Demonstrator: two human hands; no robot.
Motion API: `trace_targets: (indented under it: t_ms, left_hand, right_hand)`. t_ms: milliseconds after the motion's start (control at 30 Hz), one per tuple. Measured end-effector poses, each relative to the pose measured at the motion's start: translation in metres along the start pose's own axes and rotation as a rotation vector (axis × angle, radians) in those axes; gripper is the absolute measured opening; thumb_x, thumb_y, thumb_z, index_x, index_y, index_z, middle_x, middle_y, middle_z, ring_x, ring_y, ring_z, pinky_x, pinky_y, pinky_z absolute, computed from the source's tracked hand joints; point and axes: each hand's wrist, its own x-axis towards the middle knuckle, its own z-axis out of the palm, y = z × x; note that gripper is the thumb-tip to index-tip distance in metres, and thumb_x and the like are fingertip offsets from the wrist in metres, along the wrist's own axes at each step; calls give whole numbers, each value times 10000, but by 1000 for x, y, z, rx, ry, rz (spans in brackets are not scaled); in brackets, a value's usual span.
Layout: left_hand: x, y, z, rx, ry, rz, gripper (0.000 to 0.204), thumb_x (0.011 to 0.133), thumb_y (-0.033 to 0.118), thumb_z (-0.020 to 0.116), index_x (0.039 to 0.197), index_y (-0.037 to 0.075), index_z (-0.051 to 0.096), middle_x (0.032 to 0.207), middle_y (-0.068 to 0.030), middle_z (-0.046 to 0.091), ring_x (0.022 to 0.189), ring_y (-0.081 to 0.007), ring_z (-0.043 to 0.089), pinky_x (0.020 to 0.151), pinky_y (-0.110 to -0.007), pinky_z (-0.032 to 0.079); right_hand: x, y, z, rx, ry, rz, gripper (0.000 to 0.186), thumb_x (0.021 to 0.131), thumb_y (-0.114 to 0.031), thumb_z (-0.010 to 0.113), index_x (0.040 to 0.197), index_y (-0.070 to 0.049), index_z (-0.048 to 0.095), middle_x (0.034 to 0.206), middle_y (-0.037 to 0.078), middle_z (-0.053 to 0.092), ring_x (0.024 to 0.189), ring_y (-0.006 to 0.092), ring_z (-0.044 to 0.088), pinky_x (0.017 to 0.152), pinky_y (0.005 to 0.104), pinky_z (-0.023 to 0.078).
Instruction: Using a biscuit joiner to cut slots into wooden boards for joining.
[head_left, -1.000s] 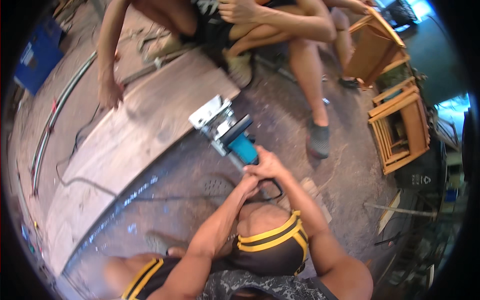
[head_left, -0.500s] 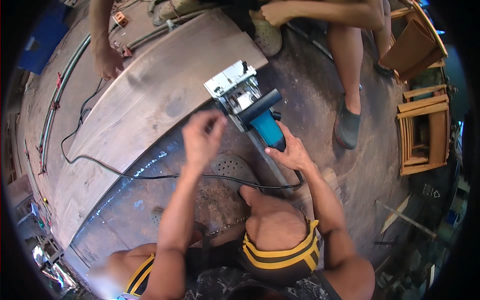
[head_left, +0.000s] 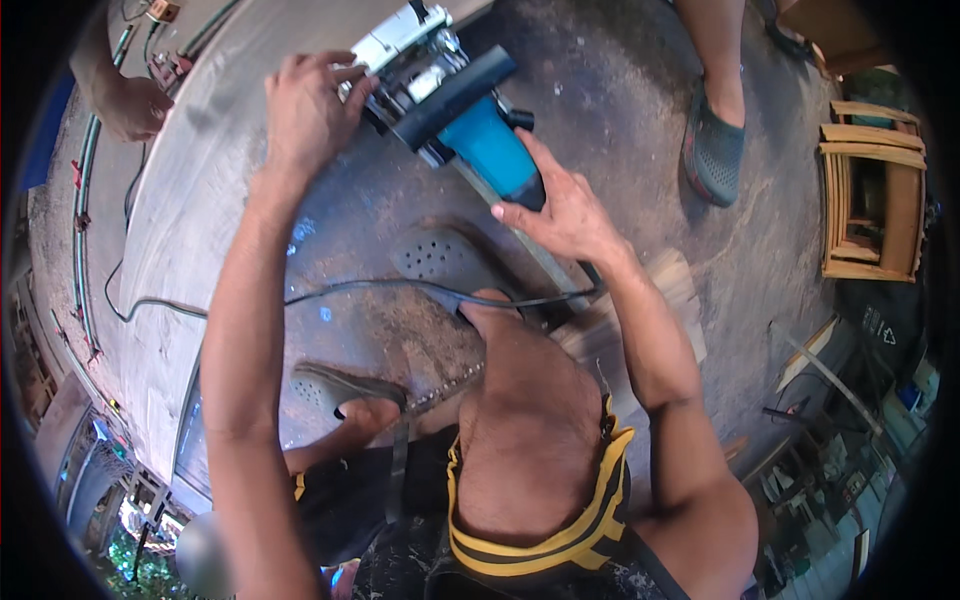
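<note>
A teal biscuit joiner point(head_left: 492, 148) with a silver front fence and a black bar handle sits against the edge of a large curved wooden board point(head_left: 200, 205). My right hand point(head_left: 572, 210) is wrapped round the dark rear end of its body, thumb on the near side. Over the board, my left hand point(head_left: 312, 115) lies with its fingers apart, index finger and thumb at the left end of the fence. Whether those fingertips press on the tool or only on the wood, I cannot tell. The black power cord point(head_left: 375, 284) runs from the joiner across to the left.
Another person's hand point(head_left: 135, 108) rests by the board's far left edge, and a person's clog point(head_left: 715, 150) stands at the right. My own clogs point(head_left: 440, 255) are below the joiner. Long bar clamps point(head_left: 82, 190) lie at the left; stacked wooden frames point(head_left: 870, 200) stand at the right.
My left hand has moved left and forward, from above the gap onto the board beside the fence. The joiner, still in my right hand, appears higher and further left as the view shifted.
</note>
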Motion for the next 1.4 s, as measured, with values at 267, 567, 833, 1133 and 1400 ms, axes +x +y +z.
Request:
trace_targets:
  t_ms: [267,567,833,1133,1400]
  left_hand:
    - [0,0,6,-146,-33,-37,229,934,217,749,1065,34,792,1133,-119,761,1022,-336,711,904,-408,559]
    - [7,3,1,-116,-37,0,204,929,199,750,1042,37,802,1112,-113,770,1014,-328,717,909,-403,566]
    - [15,9,-11,-82,-156,-71,207,898,180,761,1076,85,806,1103,-127,766,995,-340,720,894,-420,569]
    - [22,7,-16,-207,-215,-195,236,879,235,786,1093,139,815,973,-160,770,912,-335,741,875,-431,573]
    - [24,17,-14,-179,-226,-256,224,876,192,768,1085,127,815,967,-165,769,918,-348,744,875,-436,581]
  right_hand:
    - [-4,1,-2,78,-28,33,1094,738,-329,890,1631,-115,296,1334,302,643,944,379,741,1005,477,531]
    - [-7,4,-7,107,-19,-93,1006,778,-201,854,1629,-148,320,1555,257,473,1446,430,449,1187,478,407]
    - [-4,-2,-6,132,10,-56,962,816,-326,856,1616,-149,351,1509,271,521,1398,429,509,1148,460,444]
    - [-3,-2,-2,79,56,-102,968,818,-263,859,1624,-160,334,1470,271,560,1364,419,550,1121,457,470]
    - [-6,-1,-1,84,61,-77,941,821,-203,830,1624,-233,341,1421,270,588,1288,447,595,1071,457,503]
